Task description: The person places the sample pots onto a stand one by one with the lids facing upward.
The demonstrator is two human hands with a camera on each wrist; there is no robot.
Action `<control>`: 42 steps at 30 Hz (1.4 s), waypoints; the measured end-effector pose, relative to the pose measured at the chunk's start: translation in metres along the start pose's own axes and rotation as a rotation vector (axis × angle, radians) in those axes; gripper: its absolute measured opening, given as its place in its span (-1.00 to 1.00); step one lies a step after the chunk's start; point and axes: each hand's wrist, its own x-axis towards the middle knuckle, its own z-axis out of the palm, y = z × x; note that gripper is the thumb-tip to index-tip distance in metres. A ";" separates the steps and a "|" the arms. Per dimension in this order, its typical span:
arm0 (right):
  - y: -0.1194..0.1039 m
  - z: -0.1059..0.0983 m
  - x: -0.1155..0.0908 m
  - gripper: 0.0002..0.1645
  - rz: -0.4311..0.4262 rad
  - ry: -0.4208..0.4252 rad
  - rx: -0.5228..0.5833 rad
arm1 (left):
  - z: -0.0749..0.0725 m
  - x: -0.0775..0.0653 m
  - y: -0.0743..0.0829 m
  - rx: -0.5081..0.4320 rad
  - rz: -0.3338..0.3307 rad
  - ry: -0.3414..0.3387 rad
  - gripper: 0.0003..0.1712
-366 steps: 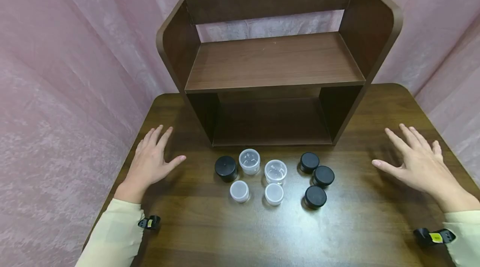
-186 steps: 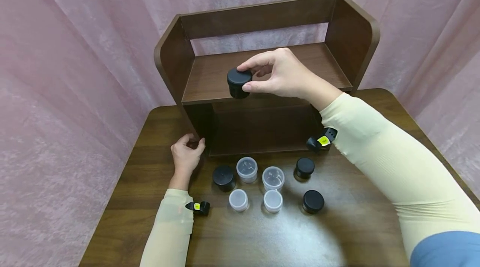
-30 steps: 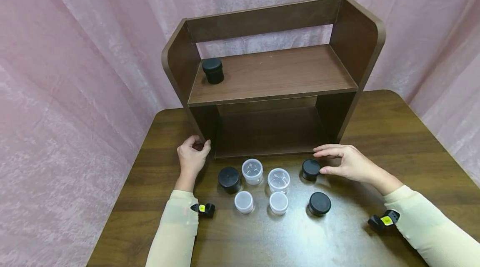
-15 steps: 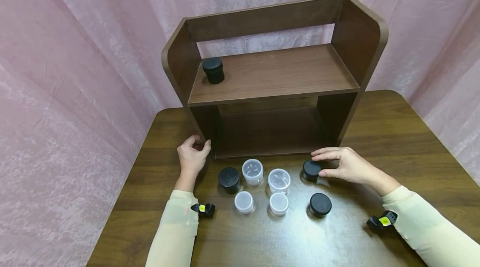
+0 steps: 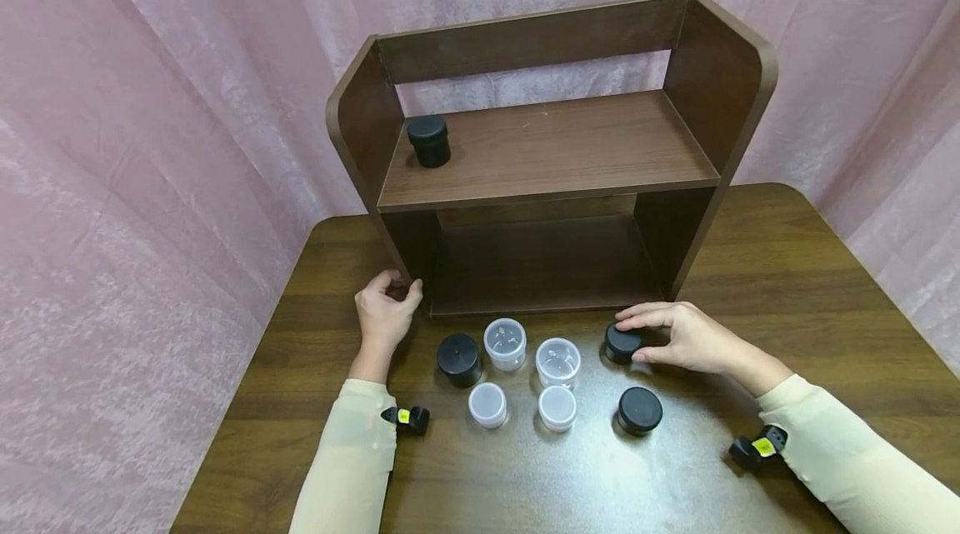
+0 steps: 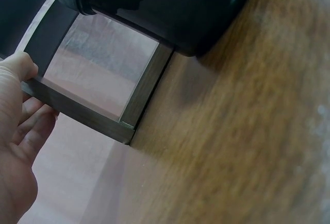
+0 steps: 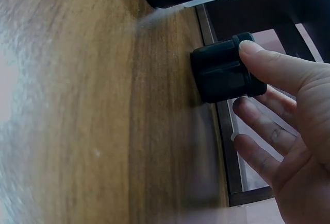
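My left hand (image 5: 384, 313) pinches the lower front edge of the brown shelf unit's left side panel (image 6: 82, 109), thumb on one face and fingers on the other. My right hand (image 5: 693, 338) holds a small black lidded jar (image 5: 622, 344) that stands upright on the table. In the right wrist view the thumb lies against the rim of that jar's lid (image 7: 242, 41), with fingers behind it. Another black jar (image 5: 640, 411) stands just in front. On the upper shelf, at its left end, sits one more black jar (image 5: 430, 142).
The two-tier shelf unit (image 5: 547, 194) stands at the back of the wooden table (image 5: 480, 484). Left of the right hand's jar are two clear tubs (image 5: 505, 343), two smaller white-lidded tubs (image 5: 488, 405) and a larger black jar (image 5: 460, 359). A pink curtain (image 5: 187, 101) hangs behind.
Over twelve seconds, one black jar went from the table to the upper shelf in the right hand, and the left hand took the side panel. Lately the right hand closed in around the black jar.
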 end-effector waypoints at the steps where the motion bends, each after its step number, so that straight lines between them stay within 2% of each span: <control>1: 0.000 0.001 0.000 -0.45 0.001 -0.005 -0.003 | 0.000 0.000 0.000 0.000 -0.002 -0.002 -0.83; 15: -0.001 -0.001 0.001 -0.46 0.005 -0.011 -0.012 | -0.001 0.002 0.002 -0.001 -0.011 -0.010 -0.82; 28: 0.002 -0.002 0.002 -0.50 0.007 -0.013 -0.018 | -0.002 0.000 0.001 -0.006 -0.045 -0.018 -0.81; 42: 0.003 -0.002 0.000 -0.58 0.053 0.070 0.022 | -0.001 -0.001 0.002 -0.014 -0.036 -0.011 -0.81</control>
